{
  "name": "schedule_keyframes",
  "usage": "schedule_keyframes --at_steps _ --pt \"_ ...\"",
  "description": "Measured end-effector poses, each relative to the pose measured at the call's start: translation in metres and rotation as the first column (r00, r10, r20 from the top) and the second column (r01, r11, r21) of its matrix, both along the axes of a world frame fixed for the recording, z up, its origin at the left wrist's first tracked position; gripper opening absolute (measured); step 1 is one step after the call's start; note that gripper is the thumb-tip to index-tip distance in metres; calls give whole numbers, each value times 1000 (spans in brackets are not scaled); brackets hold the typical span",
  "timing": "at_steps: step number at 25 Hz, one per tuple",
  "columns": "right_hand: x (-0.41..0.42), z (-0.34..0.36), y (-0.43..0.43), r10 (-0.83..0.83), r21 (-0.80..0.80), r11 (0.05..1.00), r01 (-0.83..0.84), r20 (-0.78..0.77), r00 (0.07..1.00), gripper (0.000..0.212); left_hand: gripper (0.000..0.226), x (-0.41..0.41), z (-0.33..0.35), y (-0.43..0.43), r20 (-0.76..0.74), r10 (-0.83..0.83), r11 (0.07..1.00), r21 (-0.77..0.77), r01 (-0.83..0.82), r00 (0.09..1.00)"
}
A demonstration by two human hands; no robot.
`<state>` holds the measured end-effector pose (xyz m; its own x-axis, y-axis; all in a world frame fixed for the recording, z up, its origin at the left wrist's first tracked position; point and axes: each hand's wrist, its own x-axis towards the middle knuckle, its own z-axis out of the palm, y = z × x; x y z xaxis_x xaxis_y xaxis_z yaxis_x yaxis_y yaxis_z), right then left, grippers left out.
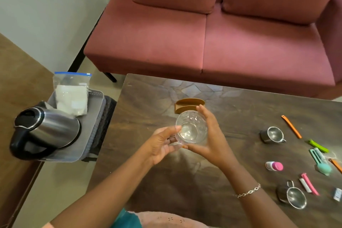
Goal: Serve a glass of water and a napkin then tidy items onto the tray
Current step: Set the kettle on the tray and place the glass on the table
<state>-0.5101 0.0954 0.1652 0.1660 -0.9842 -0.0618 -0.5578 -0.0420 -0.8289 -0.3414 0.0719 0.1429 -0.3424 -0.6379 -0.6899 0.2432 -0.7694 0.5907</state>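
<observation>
An empty clear glass (190, 127) is held between both hands above the dark wooden table (148, 94), tilted with its mouth toward me. My right hand (209, 135) wraps its right side and base. My left hand (162, 144) touches its left rim with the fingertips. A grey tray (92, 135) stands to the left on a stool. On the tray lie a steel kettle (48, 131) with a black handle and a zip bag of white napkins (72, 96). A brown wooden napkin holder (188, 104), empty, sits just behind the glass.
At the table's right lie two small steel cups (273, 135) (294, 195), a pink-capped bottle (274, 165), and several coloured clips and sticks (318, 155). A pink sofa (203, 33) stands beyond the table. A brown surface (18, 83) runs along the left.
</observation>
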Motion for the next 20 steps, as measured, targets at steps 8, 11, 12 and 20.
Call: schedule_keyframes --at_steps 8,11,12,20 --pt "-56 -25 -8 52 -8 998 -62 -428 902 96 59 -62 -29 -11 30 -173 985 7 172 985" --pt "-78 -44 -13 5 23 1000 5 -416 909 94 90 -82 -37 -21 176 -320 940 -63 335 931" --pt "-84 -52 -15 -11 24 999 23 -423 906 92 93 -87 -38 -23 275 -359 913 -95 396 892" --pt "-123 -125 -20 -162 83 965 248 -556 815 87 93 -95 -78 -23 865 -425 475 -37 879 267"
